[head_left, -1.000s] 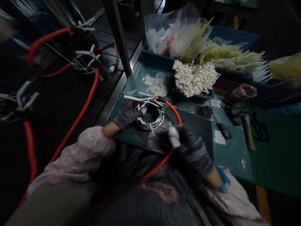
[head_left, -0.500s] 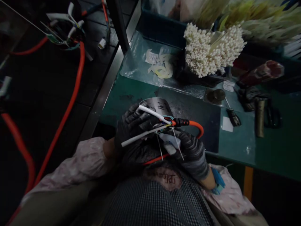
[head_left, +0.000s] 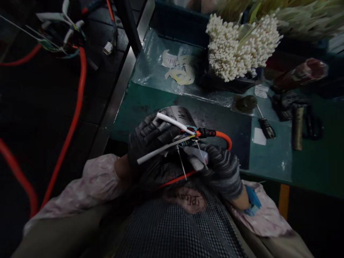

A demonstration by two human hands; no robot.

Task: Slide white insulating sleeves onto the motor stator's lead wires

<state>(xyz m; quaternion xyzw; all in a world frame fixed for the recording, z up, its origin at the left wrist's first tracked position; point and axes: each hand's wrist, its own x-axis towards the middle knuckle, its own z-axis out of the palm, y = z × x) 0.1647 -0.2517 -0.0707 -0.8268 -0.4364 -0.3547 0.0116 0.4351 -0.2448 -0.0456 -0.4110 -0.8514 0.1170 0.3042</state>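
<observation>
The orange cable point(head_left: 224, 138) is running stiff and springy through the right hand's point(head_left: 223, 168) clenched fingers, while the left hand's point(head_left: 152, 138) fingers are gripping its flimsy white wires point(head_left: 172, 122); the black collar point(head_left: 205, 133) just beyond the fingertips is offering the firmest hold.

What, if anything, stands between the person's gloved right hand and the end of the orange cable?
Only a few thin pale wires: they fan out from the end of the orange cable, at its black sleeve, and cross the gap toward the dark striped glove on the right hand. Nothing else visible stands there.
</observation>
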